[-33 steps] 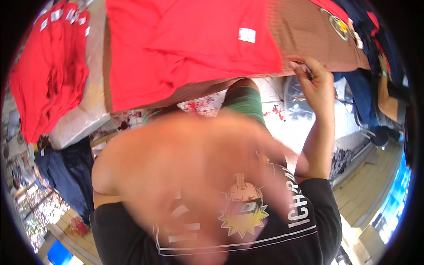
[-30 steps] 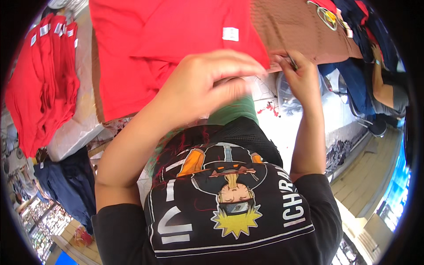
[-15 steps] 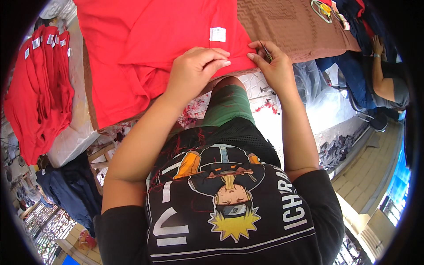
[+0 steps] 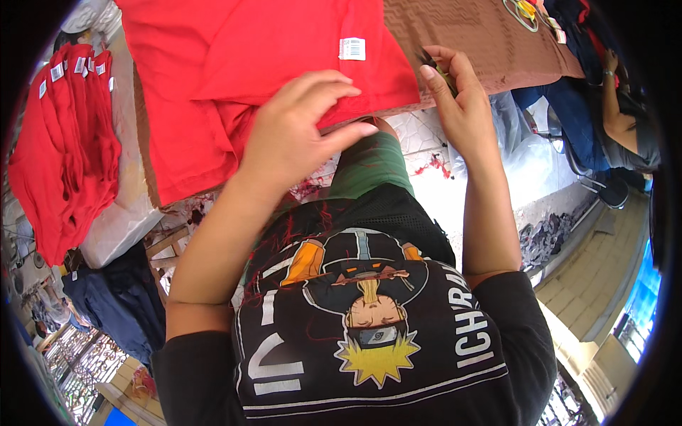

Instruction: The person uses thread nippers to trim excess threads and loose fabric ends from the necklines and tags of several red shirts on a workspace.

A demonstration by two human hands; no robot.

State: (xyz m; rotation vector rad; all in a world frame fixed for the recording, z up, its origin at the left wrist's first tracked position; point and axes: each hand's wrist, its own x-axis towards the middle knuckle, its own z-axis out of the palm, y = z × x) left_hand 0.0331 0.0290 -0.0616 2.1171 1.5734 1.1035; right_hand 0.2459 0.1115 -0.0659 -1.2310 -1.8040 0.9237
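Observation:
A red garment lies spread over the table, with a white label near its right edge. My left hand is at the garment's front edge. Its thumb stands apart from the bent fingers, and nothing is in its grasp. Just off the garment's right corner, my right hand is closed around small thread snips. Their dark tips poke out past the fingers; most of the tool is hidden in the hand.
Brown patterned cloth covers the table. Red garments with labels hang at the left, above a dark blue cloth. A cord lies at the back right. Another person's arm shows at the far right.
My left thumb and fingers have parted, and that hand has drawn slightly left. My right hand, holding the snips, has moved right and up, away from the garment's corner.

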